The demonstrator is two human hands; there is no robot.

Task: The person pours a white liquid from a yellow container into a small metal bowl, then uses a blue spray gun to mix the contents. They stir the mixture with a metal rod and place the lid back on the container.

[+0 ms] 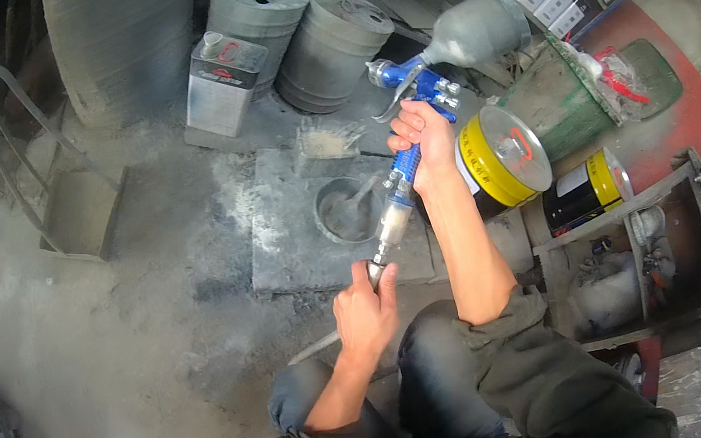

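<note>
Spray gun (432, 83) gripped within right fingers (407, 126)

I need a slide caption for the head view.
Right hand grips a blue spray gun; left hand holds a fitting below its handle.

Dusty grey floor (159, 341), open shelving (590, 226)

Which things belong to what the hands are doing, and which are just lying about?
Belongs:
- blue spray gun, in the right hand
- grey cup on the gun
- metal connector below its handle, in the left hand

Seems just lying about:
- two grey drums
- square metal can
- two yellow-banded buckets
</note>
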